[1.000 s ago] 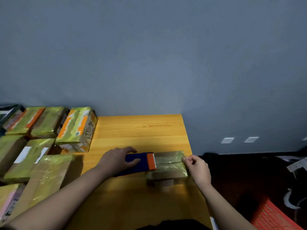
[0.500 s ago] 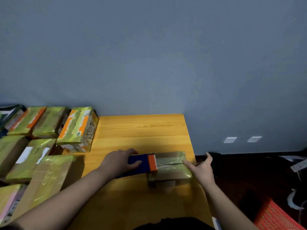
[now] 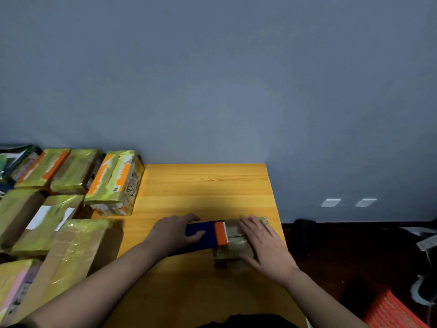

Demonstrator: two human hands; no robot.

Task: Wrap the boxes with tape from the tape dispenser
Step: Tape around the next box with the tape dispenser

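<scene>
A small brown box (image 3: 233, 242) covered in shiny tape lies near the right edge of the yellow wooden table (image 3: 203, 190). A blue tape dispenser (image 3: 201, 240) with an orange front end rests against the box's left side. My left hand (image 3: 173, 234) grips the dispenser's blue body. Lying flat on top of the box, my right hand (image 3: 262, 242) presses down with straight fingers and hides most of the box's right half.
Several taped boxes (image 3: 115, 183) in yellow-green wrap crowd the left side, one large brown box (image 3: 71, 252) nearest me. Beyond the table's right edge lies dark floor with a red basket (image 3: 392, 308). A grey wall rises behind the table.
My right hand let go of the box's right end, opened, and moved left onto the box's top, where it now presses flat. The left hand and dispenser stayed in place.
</scene>
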